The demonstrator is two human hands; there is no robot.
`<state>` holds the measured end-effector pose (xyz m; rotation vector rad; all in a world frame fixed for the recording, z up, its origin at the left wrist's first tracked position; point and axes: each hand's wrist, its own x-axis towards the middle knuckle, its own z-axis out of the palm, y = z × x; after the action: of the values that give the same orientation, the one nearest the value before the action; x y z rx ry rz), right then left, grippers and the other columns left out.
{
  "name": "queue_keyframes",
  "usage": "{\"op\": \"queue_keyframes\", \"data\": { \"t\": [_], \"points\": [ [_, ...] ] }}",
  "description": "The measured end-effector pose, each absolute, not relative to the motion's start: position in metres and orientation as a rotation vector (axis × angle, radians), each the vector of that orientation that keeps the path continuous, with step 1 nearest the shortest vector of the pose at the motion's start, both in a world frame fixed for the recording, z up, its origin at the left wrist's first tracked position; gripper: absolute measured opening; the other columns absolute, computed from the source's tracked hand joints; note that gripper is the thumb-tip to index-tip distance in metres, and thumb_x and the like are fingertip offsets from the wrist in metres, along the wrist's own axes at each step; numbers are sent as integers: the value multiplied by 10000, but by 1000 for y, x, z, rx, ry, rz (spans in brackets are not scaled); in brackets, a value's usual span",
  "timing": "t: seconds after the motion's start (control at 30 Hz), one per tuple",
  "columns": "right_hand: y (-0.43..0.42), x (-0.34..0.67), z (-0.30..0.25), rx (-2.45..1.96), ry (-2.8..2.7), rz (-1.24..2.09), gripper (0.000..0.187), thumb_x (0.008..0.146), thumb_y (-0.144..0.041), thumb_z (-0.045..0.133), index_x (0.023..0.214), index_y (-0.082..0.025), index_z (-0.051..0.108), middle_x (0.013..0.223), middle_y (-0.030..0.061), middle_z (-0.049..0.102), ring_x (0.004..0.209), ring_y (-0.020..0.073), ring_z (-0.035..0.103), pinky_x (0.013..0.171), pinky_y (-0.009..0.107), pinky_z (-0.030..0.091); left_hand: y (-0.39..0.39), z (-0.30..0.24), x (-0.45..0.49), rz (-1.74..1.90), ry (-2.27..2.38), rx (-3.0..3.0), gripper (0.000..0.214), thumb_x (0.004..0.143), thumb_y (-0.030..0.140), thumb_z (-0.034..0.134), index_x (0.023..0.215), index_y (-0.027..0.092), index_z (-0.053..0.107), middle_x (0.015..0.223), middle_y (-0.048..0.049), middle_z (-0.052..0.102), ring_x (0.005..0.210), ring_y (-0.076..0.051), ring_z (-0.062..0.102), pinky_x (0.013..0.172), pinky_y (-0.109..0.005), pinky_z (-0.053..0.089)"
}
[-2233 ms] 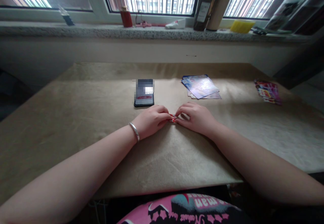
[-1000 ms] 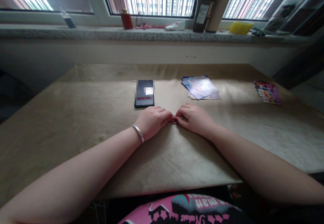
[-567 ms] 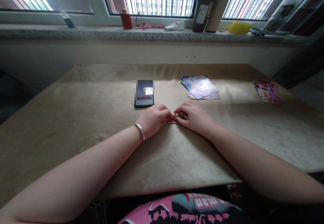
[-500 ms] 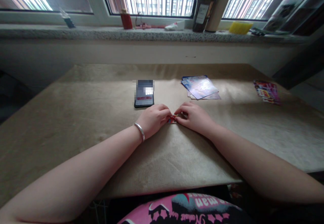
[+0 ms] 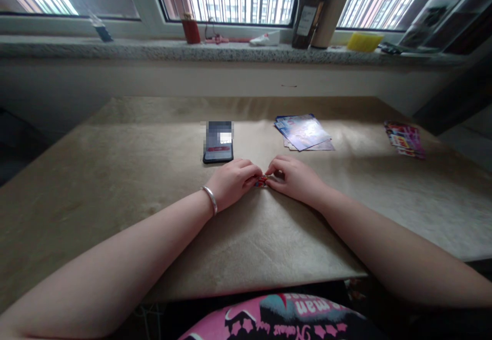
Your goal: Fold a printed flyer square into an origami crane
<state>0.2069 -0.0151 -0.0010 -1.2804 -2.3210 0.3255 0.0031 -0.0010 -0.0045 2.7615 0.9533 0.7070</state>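
My left hand, with a silver bracelet on the wrist, and my right hand meet at the middle of the tan table. Between their fingertips lies a small red folded piece of paper, pressed against the tabletop. Both hands have curled fingers pinching this piece, and most of it is hidden under them. Just beyond my left hand a dark phone lies flat.
A stack of blue printed sheets lies behind my right hand. Colourful sheets sit near the right edge. The stone windowsill carries a red cup, a dark jar and a yellow box.
Both hands have stayed at the same spot. The fingers have shifted slightly on the small red piece, closing nearer together over it.
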Motion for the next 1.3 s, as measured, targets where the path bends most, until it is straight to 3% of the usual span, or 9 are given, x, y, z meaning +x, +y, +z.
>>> {"op": "queue_keyframes", "data": {
  "t": [0.27, 0.7, 1.1, 1.3],
  "points": [
    [-16, 209, 5, -1179, -2470, 280, 62, 751, -236, 605, 789, -187, 607, 815, 42, 610, 806, 174, 530, 695, 264, 397, -5, -1, 4, 689, 920, 2738, 61, 812, 137, 566, 855, 159, 602, 777, -12, 600, 702, -115, 541, 646, -209, 424],
    [-19, 206, 8, -1218, -2563, 74, 87, 789, -251, 549, 777, -191, 610, 852, 54, 635, 805, 183, 552, 670, 272, 378, -4, -3, 8, 682, 918, 2760, 56, 821, 171, 557, 821, 143, 606, 789, -36, 590, 750, -138, 540, 698, -241, 444],
    [-22, 200, 14, -1052, -2694, -77, 155, 811, -192, 493, 706, -192, 607, 802, 53, 626, 742, 175, 494, 640, 294, 339, -6, 3, 8, 510, 927, 3040, 205, 889, 246, 496, 744, 167, 618, 744, -29, 598, 710, -155, 514, 616, -254, 391],
    [-18, 203, 9, -1111, -2555, 131, 119, 788, -176, 517, 703, -192, 598, 779, 47, 623, 776, 176, 512, 674, 276, 379, -6, 2, 6, 523, 974, 2985, 213, 907, 293, 483, 826, 175, 641, 780, -38, 626, 742, -156, 555, 653, -254, 417]
  ]
}}
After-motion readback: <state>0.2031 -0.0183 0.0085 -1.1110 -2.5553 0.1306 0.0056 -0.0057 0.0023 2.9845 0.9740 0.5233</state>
